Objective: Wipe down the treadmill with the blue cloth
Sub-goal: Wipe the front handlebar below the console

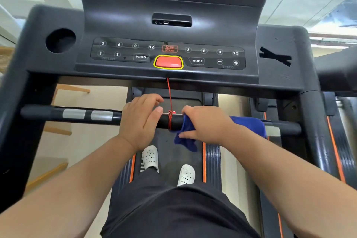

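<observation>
A black treadmill console [170, 25] fills the upper view, with a red stop button [168, 62] at its middle. Below it runs a black handlebar [58, 114] with silver pulse plates. My right hand [204, 123] presses a blue cloth [185, 137] around the bar just right of centre; more of the cloth shows behind my wrist. My left hand [141, 120] rests on the bar left of centre, fingers loosely curved over it, holding nothing else. A red safety cord [170, 100] hangs from the console and is tied around the bar between my hands.
A round cup holder [60, 40] sits at the console's left, and a slotted pocket [275, 56] at its right. I stand on the dark belt [170, 160] in white perforated shoes. Another treadmill [340, 131] stands close on the right. Pale floor and wooden furniture lie left.
</observation>
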